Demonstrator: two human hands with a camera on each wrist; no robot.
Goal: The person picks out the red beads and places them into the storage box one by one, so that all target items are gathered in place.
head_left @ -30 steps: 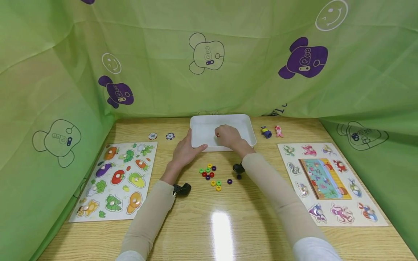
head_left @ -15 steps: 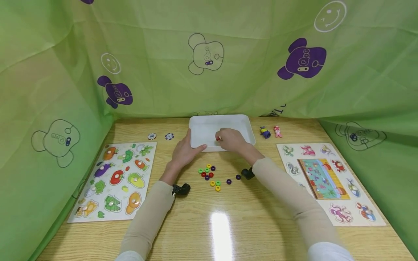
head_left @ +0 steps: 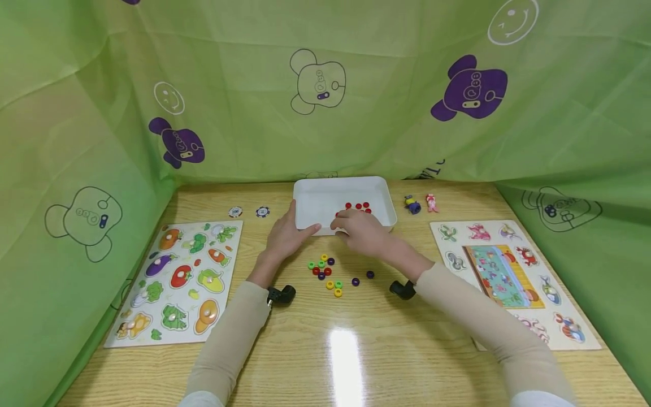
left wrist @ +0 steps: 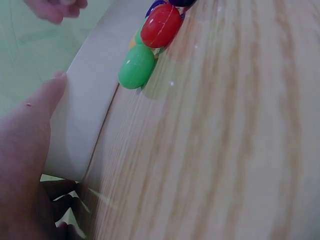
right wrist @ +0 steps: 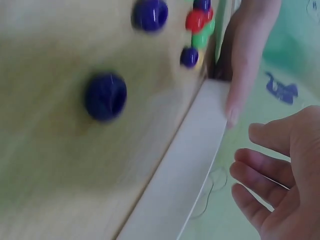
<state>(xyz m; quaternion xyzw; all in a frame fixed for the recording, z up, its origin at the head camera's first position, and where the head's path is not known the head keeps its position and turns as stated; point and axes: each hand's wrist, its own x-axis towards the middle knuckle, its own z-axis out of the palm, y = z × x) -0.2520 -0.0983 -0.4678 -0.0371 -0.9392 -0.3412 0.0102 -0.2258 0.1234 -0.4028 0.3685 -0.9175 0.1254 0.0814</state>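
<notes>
My left hand (head_left: pixel 286 233) holds the left front corner of a white tray (head_left: pixel 319 203), thumb against the front wall and fingers along the left side. Several red ring-shaped beads (head_left: pixel 358 206) lie inside the tray, on its right half. My right hand (head_left: pixel 365 233) is over the tray's front rim, partly hiding beads there. In the right wrist view its fingers (right wrist: pixel 260 175) are loosely bent, with nothing between them. On the table in front of the tray sits a loose group of yellow, green, red and purple beads (head_left: pixel 321 271), with two purple beads (head_left: pixel 355 282) apart to the right.
A vegetable puzzle board (head_left: pixel 175 305) lies at the left, and a sea-animal puzzle board (head_left: pixel 458 240) at the right. Two poker chips (head_left: pixel 262 212) are left of the tray. Two small figurines (head_left: pixel 412 204) stand to its right. Green cloth (head_left: pixel 244 124) surrounds the table.
My right hand has let go of a red bead in the tray and drawn back toward the front rim, its fingers loosening. Red beads inside now show. My left hand has stayed in place.
</notes>
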